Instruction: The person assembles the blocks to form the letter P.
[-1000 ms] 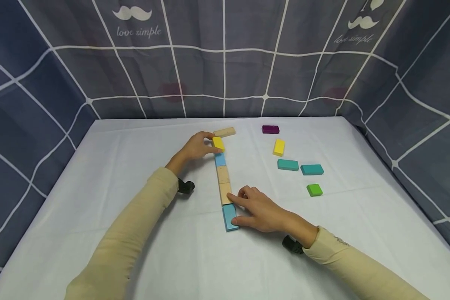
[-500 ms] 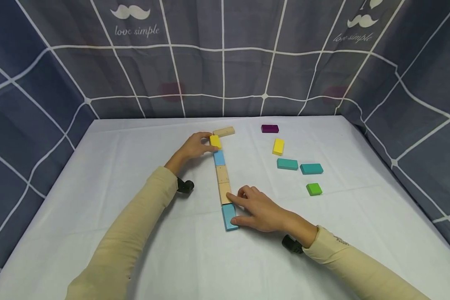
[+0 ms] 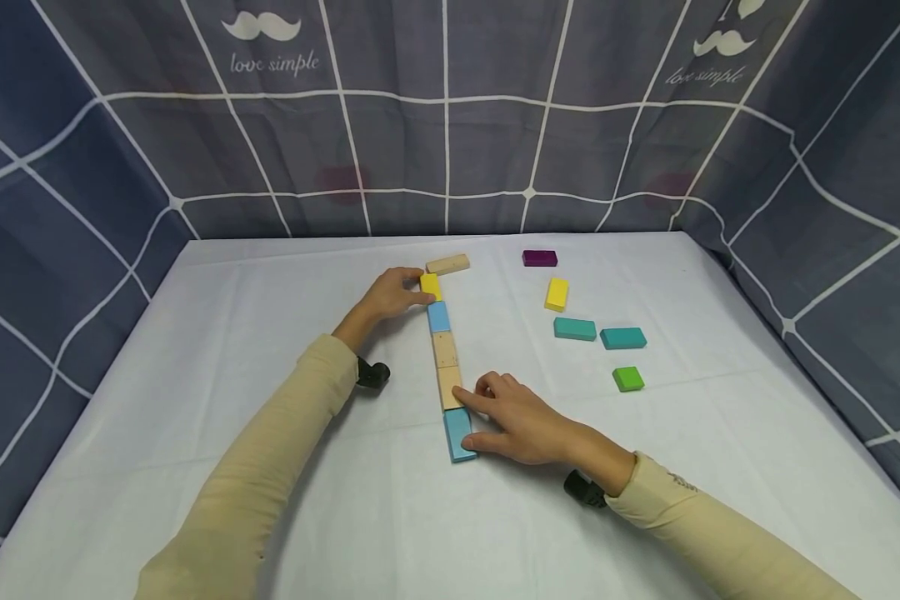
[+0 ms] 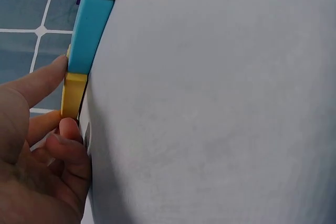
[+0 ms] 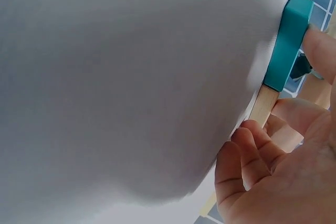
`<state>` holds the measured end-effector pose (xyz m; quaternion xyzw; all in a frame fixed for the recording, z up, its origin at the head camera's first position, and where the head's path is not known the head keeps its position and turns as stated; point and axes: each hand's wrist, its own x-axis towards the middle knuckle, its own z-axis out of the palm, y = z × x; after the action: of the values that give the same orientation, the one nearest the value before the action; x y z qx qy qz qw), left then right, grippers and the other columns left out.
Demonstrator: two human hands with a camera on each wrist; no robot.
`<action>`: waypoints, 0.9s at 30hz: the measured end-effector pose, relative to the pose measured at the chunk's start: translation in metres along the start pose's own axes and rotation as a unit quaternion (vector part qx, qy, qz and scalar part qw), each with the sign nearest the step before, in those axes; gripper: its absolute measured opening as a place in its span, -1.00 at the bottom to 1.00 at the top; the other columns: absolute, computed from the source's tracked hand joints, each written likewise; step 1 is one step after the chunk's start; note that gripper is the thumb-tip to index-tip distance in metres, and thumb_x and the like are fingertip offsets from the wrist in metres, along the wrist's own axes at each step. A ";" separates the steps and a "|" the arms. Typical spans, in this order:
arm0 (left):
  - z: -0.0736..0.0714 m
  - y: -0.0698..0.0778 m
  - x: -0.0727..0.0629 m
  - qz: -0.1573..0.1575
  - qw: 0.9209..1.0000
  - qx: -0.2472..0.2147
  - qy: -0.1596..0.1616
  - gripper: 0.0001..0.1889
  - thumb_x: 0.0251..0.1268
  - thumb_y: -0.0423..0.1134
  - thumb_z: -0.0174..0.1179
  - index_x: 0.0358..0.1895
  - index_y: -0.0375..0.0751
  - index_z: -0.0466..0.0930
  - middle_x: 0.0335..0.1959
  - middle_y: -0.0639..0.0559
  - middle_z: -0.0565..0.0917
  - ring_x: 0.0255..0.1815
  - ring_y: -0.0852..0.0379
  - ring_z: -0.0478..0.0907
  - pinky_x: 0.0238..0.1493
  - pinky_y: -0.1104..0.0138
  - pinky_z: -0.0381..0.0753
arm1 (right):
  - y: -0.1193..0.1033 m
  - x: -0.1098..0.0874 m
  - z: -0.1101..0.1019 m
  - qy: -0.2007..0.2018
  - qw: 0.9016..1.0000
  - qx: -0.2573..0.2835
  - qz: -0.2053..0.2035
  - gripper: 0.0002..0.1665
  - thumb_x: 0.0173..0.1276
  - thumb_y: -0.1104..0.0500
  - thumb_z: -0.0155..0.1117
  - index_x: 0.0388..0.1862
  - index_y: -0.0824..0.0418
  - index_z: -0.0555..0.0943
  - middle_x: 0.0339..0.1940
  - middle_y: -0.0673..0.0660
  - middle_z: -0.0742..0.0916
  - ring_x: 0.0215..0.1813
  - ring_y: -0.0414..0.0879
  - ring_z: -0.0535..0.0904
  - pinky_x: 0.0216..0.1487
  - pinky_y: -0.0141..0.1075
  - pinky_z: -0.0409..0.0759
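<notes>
A row of blocks lies end to end on the white cloth, running away from me. My left hand (image 3: 390, 293) pinches the yellow block (image 3: 431, 287) at the row's far end, thumb and a finger at its two ends. The yellow block meets a light blue block (image 3: 438, 317); then come a wooden block (image 3: 445, 349), a second wooden block (image 3: 448, 388) and a larger blue block (image 3: 457, 433) at the near end. My right hand (image 3: 528, 425) rests on the near end, index fingertip on the second wooden block, thumb on the larger blue block.
Just beyond the row lies a slanted wooden block (image 3: 447, 264). To the right are a purple block (image 3: 540, 258), another yellow block (image 3: 557, 294), a teal block (image 3: 574, 328), another teal block (image 3: 623, 337) and a green block (image 3: 628, 379). A grid-patterned curtain (image 3: 397, 142) encloses the table.
The left hand has shifted the far yellow block slightly left, and the light blue block's end has turned a little with it. The right hand has stayed in place.
</notes>
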<state>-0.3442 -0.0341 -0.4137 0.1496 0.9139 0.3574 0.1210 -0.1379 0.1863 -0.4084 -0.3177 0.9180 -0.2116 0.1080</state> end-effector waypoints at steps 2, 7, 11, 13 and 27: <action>0.002 0.000 0.001 0.003 1.000 0.006 0.004 -0.28 0.33 -0.05 0.29 0.45 -0.33 0.29 0.42 -0.21 0.37 0.49 -0.15 0.17 0.48 0.08 0.09 | 0.000 0.000 0.000 0.001 1.000 0.000 -0.001 -0.17 0.39 -0.18 0.27 0.51 0.15 0.32 0.09 0.08 0.47 0.01 -0.11 0.32 0.02 -0.23 0.39; 0.004 0.001 0.001 0.003 1.000 0.015 0.009 -0.28 0.34 -0.03 0.28 0.45 -0.32 0.30 0.41 -0.20 0.37 0.48 -0.15 0.18 0.47 0.07 0.11 | 0.000 0.000 0.001 0.001 1.000 0.002 0.001 -0.18 0.39 -0.17 0.27 0.51 0.15 0.32 0.08 0.08 0.47 0.01 -0.11 0.32 0.00 -0.24 0.40; 0.005 0.001 0.001 -0.002 1.000 0.018 0.010 -0.29 0.35 -0.03 0.27 0.46 -0.30 0.29 0.43 -0.20 0.35 0.49 -0.14 0.17 0.47 0.07 0.11 | -0.001 0.000 0.001 -0.001 1.000 0.004 0.002 -0.17 0.39 -0.17 0.27 0.51 0.15 0.32 0.08 0.09 0.47 0.01 -0.11 0.32 0.00 -0.24 0.39; 0.006 0.001 0.000 -0.002 1.000 0.018 0.009 -0.28 0.36 -0.02 0.26 0.46 -0.30 0.28 0.44 -0.20 0.34 0.49 -0.15 0.16 0.47 0.06 0.11 | -0.001 0.000 0.001 -0.001 1.000 0.003 0.002 -0.17 0.39 -0.17 0.27 0.51 0.16 0.32 0.08 0.09 0.47 0.00 -0.11 0.32 0.00 -0.24 0.39; 0.006 -0.001 0.001 0.012 1.000 0.028 0.000 -0.31 0.41 -0.05 0.20 0.49 -0.29 0.24 0.46 -0.22 0.29 0.50 -0.14 0.14 0.47 0.06 0.09 | -0.001 -0.001 0.001 0.013 1.000 -0.002 -0.006 -0.19 0.40 -0.16 0.26 0.50 0.17 0.33 0.06 0.08 0.48 -0.01 -0.11 0.34 0.00 -0.23 0.39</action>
<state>-0.3431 -0.0311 -0.4184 0.1639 0.9217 0.3329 0.1129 -0.1360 0.1856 -0.4086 -0.3208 0.9177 -0.2147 0.0938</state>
